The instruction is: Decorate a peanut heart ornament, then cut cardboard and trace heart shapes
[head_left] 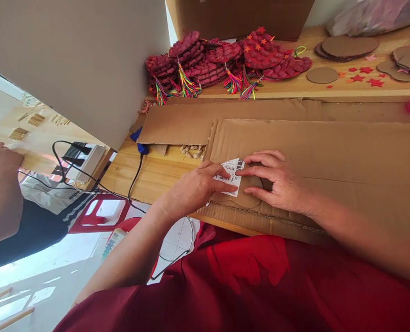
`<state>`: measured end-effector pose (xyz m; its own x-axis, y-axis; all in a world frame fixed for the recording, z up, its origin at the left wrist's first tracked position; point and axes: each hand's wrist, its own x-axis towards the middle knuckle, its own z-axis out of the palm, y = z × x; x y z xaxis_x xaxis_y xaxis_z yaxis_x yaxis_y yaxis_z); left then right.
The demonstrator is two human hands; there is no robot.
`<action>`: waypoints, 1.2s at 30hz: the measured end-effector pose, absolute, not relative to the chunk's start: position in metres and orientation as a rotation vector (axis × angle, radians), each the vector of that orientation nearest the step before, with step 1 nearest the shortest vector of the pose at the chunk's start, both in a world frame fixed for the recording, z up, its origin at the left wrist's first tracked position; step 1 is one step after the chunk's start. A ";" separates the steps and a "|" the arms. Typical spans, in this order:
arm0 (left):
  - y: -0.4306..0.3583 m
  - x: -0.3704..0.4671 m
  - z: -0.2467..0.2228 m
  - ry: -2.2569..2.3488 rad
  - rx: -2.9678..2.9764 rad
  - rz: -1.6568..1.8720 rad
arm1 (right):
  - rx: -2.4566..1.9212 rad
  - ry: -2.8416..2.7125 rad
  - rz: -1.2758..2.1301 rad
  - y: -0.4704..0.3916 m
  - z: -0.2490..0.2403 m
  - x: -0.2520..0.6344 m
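Note:
A white printed label [233,188] lies on a brown cardboard sheet [329,152] on the table. My left hand [199,186] rests over the label's left part, its fingers spread and their tips on the paper. From the right, my right hand [274,180] touches the label's edge with fingers apart, the palm just above the cardboard. Beneath the label and my hands, a rounded outline or cut piece [249,198] shows at the sheet's near edge; which of the two I cannot tell.
Red textured pieces with colourful tassels [208,64] are piled at the back. Cardboard shapes [349,47] and red stars [366,70] lie at the back right. A power strip [87,161] with cables and another person's arm [4,184] are on the left.

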<state>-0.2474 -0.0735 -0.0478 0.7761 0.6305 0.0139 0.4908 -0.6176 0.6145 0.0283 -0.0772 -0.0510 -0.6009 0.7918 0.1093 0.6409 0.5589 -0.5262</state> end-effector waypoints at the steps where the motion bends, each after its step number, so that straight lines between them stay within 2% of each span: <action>1: -0.074 -0.247 -0.047 0.839 2.365 0.302 | -1.175 -2.464 0.631 -0.077 -0.051 0.028; 6: -0.080 -0.243 -0.043 0.901 2.398 0.327 | -1.169 -2.452 0.635 -0.078 -0.050 0.028; 16: -0.104 -0.214 -0.017 1.139 2.580 0.063 | -1.176 -2.450 0.678 -0.079 -0.050 0.028; 25: -0.138 -0.190 -0.029 1.373 2.700 0.084 | -1.195 -2.254 0.774 -0.078 -0.043 0.033; 36: -0.149 -0.173 -0.027 1.521 2.767 0.009 | -1.100 -2.395 0.632 -0.077 -0.053 0.035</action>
<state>-0.1727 -0.1487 -0.0271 0.5359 0.8442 0.0126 0.8443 -0.5358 -0.0117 0.0349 -0.0769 -0.0529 -0.5942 0.7819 0.1887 0.5869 0.5819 -0.5630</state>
